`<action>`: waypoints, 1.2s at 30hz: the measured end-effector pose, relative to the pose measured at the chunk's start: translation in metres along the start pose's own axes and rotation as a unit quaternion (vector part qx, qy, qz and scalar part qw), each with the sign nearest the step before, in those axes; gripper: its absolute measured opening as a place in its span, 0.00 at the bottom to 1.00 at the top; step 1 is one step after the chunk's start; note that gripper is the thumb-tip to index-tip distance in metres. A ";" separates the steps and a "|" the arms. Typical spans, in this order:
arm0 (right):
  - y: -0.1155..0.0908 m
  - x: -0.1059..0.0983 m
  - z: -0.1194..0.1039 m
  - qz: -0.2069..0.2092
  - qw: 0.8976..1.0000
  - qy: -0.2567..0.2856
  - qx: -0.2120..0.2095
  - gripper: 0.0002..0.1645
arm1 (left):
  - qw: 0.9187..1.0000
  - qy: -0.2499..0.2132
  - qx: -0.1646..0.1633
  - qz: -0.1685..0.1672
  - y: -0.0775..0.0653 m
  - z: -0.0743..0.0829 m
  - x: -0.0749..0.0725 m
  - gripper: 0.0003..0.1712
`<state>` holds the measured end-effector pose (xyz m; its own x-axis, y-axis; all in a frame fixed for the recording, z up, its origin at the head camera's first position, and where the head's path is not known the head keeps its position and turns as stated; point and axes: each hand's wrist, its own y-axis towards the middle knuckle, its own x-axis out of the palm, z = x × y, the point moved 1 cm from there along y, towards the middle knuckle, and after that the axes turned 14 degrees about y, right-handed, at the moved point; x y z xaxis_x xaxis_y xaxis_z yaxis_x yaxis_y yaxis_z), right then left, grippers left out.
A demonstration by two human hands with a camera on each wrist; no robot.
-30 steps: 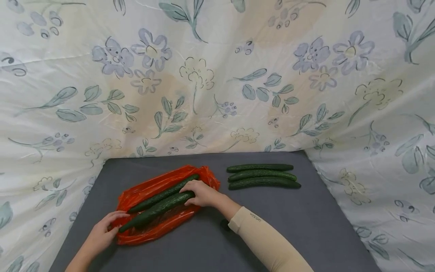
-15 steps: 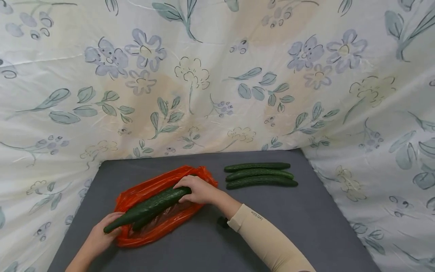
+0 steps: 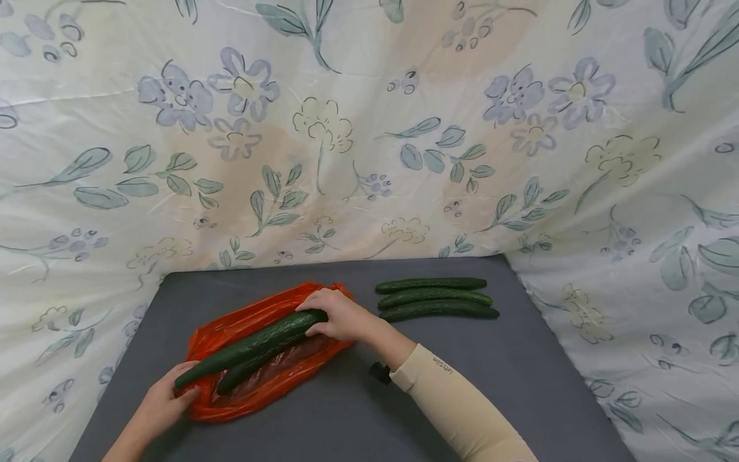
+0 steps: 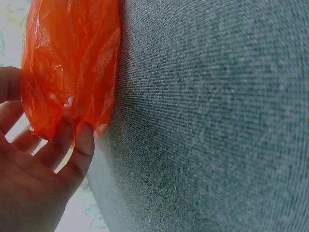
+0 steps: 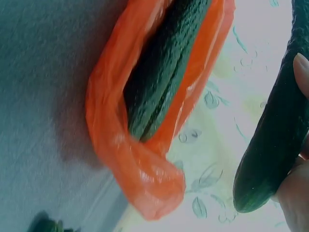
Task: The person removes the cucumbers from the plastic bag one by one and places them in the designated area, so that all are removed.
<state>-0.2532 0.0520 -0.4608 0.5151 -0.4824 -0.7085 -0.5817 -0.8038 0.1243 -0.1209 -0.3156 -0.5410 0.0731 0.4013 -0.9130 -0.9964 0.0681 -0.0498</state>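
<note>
My right hand (image 3: 340,316) grips the near-right end of a long dark green cucumber (image 3: 254,346), held slanting above an orange-red plastic bag (image 3: 245,410). In the right wrist view this cucumber (image 5: 270,145) is raised apart from the bag (image 5: 108,96). Cucumbers (image 5: 159,92) lie side by side inside the bag's opening. At the bag's left end, my left hand (image 3: 164,399) pinches the plastic, and the held cucumber's thin tip lies over by its fingers. The left wrist view shows thumb and fingers (image 4: 83,140) on the bag's gathered edge (image 4: 91,72).
Three cucumbers (image 3: 435,298) lie in a row at the back right of the dark grey table (image 3: 462,366). Floral-patterned cloth (image 3: 346,212) hangs behind the table and along both sides. A small dark object (image 3: 380,373) shows beside my right wrist.
My right hand has lifted the cucumber off the bag's contents and shifted it left and away from me, baring another cucumber beneath on the near side. My left hand stays at the bag's left end.
</note>
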 end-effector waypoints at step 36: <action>-0.106 -0.065 0.073 0.147 0.986 0.042 0.069 0.28 | 1.000 0.005 -0.005 0.005 0.000 0.006 0.000 0.17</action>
<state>-0.2709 0.1943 -0.4786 0.3586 -0.7190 -0.5953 -0.7910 -0.5727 0.2152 -0.1210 -0.3103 -0.5390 0.0627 0.3932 -0.9173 -0.9975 0.0545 -0.0448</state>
